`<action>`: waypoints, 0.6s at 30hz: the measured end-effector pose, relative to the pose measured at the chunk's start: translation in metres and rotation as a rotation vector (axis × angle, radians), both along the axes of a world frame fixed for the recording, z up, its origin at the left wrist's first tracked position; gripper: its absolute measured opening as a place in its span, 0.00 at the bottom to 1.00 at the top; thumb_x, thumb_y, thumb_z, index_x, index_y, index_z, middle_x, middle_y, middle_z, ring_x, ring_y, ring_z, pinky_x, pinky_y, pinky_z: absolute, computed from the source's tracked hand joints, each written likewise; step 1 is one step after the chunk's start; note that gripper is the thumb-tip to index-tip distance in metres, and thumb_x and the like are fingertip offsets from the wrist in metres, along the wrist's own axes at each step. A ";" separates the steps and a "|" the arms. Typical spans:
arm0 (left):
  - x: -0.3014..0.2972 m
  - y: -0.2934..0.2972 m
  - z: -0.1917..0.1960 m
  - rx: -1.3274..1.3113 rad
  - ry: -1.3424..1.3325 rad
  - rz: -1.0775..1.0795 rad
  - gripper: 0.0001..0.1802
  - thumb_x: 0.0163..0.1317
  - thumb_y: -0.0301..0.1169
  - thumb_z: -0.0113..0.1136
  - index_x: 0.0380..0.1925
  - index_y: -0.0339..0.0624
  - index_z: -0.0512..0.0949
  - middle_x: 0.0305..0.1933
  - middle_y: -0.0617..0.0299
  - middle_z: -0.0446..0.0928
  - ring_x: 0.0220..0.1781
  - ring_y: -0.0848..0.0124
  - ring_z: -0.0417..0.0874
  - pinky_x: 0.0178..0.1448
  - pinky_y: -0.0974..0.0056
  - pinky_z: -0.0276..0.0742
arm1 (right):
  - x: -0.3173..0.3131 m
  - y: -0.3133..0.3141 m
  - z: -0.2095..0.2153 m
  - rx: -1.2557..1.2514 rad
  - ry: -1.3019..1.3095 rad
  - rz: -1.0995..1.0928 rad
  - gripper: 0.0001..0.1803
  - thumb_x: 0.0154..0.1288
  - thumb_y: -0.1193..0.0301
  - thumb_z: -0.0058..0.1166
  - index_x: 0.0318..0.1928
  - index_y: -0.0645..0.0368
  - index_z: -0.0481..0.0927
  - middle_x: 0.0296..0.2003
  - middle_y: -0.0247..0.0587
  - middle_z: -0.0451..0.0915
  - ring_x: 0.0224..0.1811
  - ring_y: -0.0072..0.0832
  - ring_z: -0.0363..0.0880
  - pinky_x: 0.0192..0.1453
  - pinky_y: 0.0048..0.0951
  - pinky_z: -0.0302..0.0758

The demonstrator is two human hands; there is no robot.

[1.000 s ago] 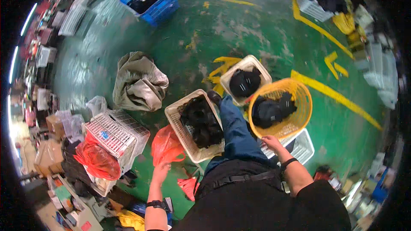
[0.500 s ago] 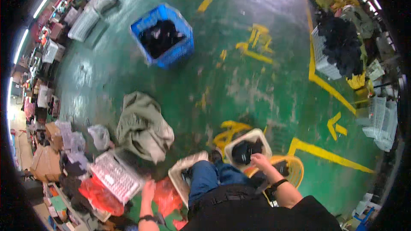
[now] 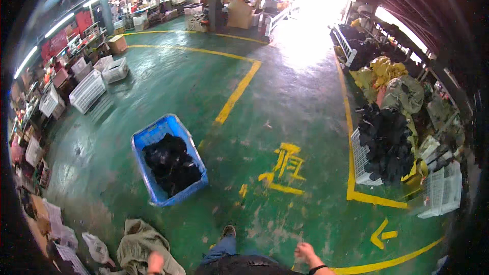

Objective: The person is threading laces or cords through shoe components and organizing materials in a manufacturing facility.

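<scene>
From my remote seat I see both hands at the frame's bottom edge: the left hand (image 3: 155,263) at seven o'clock, over an olive cloth sack (image 3: 137,244) on the green floor (image 3: 305,102), the right hand (image 3: 307,252) at five o'clock, loosely open and empty. I cannot tell whether the left grips anything. A blue crate (image 3: 168,160) of dark garments sits toward ten o'clock. Yellow painted characters (image 3: 285,168) mark the floor at centre, a yellow arrow (image 3: 383,234) at four o'clock.
</scene>
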State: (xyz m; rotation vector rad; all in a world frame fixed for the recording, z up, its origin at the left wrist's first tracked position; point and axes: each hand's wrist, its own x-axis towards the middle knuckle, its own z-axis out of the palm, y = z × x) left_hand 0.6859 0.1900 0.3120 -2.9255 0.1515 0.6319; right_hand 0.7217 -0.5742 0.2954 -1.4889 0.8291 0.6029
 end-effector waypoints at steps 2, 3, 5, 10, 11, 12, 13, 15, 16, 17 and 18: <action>0.223 -0.107 0.026 -0.622 -0.091 0.703 0.18 0.62 0.38 0.55 0.45 0.38 0.82 0.46 0.43 0.82 0.52 0.49 0.83 0.56 0.51 0.77 | -0.043 -0.066 -0.019 0.239 0.098 -0.191 0.08 0.67 0.66 0.55 0.38 0.58 0.79 0.30 0.36 0.80 0.31 0.33 0.81 0.37 0.37 0.80; 0.298 -0.109 0.049 -0.762 -0.061 0.644 0.20 0.61 0.38 0.57 0.49 0.40 0.82 0.49 0.46 0.83 0.56 0.52 0.82 0.59 0.55 0.77 | -0.031 -0.056 -0.023 0.439 0.128 -0.299 0.09 0.68 0.66 0.55 0.40 0.59 0.80 0.32 0.38 0.82 0.34 0.33 0.83 0.40 0.38 0.81; 0.444 -0.159 0.091 -0.985 -0.115 0.515 0.20 0.62 0.39 0.56 0.49 0.40 0.82 0.44 0.49 0.84 0.49 0.58 0.85 0.55 0.59 0.78 | 0.040 -0.041 -0.059 0.468 0.107 -0.278 0.09 0.68 0.66 0.55 0.41 0.59 0.80 0.32 0.38 0.82 0.35 0.33 0.83 0.40 0.38 0.81; 0.708 -0.347 0.131 -0.976 -0.211 0.204 0.20 0.62 0.40 0.55 0.50 0.41 0.82 0.48 0.49 0.84 0.52 0.58 0.85 0.57 0.59 0.78 | 0.248 -0.063 -0.092 0.385 0.055 -0.235 0.11 0.68 0.66 0.55 0.44 0.60 0.79 0.35 0.40 0.83 0.35 0.32 0.84 0.40 0.36 0.82; 0.744 -0.368 0.124 -0.962 -0.217 0.158 0.20 0.62 0.40 0.55 0.50 0.42 0.82 0.48 0.49 0.84 0.52 0.58 0.85 0.58 0.59 0.78 | 0.302 -0.075 -0.093 0.367 0.040 -0.217 0.12 0.68 0.66 0.56 0.45 0.60 0.79 0.36 0.41 0.83 0.36 0.32 0.84 0.40 0.36 0.82; 0.767 -0.381 0.106 -0.983 -0.190 0.091 0.21 0.61 0.40 0.55 0.50 0.42 0.82 0.49 0.49 0.84 0.53 0.57 0.84 0.59 0.59 0.78 | 0.353 -0.091 -0.091 0.348 0.025 -0.195 0.12 0.68 0.66 0.56 0.46 0.60 0.79 0.36 0.41 0.83 0.36 0.32 0.84 0.40 0.36 0.82; 0.792 -0.385 0.084 -1.005 -0.172 0.022 0.21 0.60 0.41 0.55 0.50 0.43 0.83 0.49 0.50 0.84 0.54 0.56 0.84 0.60 0.58 0.77 | 0.378 -0.124 -0.097 0.327 0.001 -0.169 0.12 0.68 0.66 0.56 0.47 0.60 0.79 0.37 0.41 0.83 0.36 0.31 0.84 0.40 0.36 0.82; 0.825 -0.417 0.046 -0.940 0.077 -0.049 0.24 0.59 0.44 0.57 0.52 0.44 0.81 0.50 0.50 0.83 0.54 0.57 0.84 0.61 0.58 0.77 | 0.396 -0.183 -0.107 0.249 -0.002 -0.189 0.13 0.68 0.66 0.56 0.48 0.61 0.78 0.38 0.42 0.83 0.36 0.31 0.84 0.39 0.35 0.82; 0.838 -0.405 0.030 -0.936 0.230 -0.165 0.24 0.60 0.45 0.57 0.53 0.45 0.81 0.50 0.54 0.84 0.50 0.60 0.85 0.56 0.57 0.79 | 0.431 -0.197 -0.105 0.231 0.004 -0.163 0.14 0.68 0.66 0.56 0.49 0.61 0.78 0.39 0.43 0.83 0.37 0.31 0.84 0.39 0.35 0.82; 0.851 -0.417 0.027 -0.824 0.545 0.087 0.25 0.63 0.47 0.56 0.54 0.44 0.81 0.47 0.55 0.83 0.45 0.62 0.85 0.47 0.58 0.81 | 0.456 -0.223 -0.102 0.184 0.015 -0.163 0.14 0.68 0.66 0.56 0.50 0.61 0.78 0.39 0.43 0.83 0.37 0.31 0.84 0.39 0.34 0.82; 0.861 -0.425 0.026 -0.934 0.589 0.273 0.23 0.64 0.47 0.55 0.50 0.42 0.81 0.43 0.56 0.83 0.41 0.64 0.84 0.41 0.60 0.79 | 0.480 -0.250 -0.096 0.132 0.029 -0.165 0.15 0.68 0.66 0.56 0.51 0.61 0.78 0.40 0.44 0.83 0.37 0.30 0.84 0.39 0.34 0.82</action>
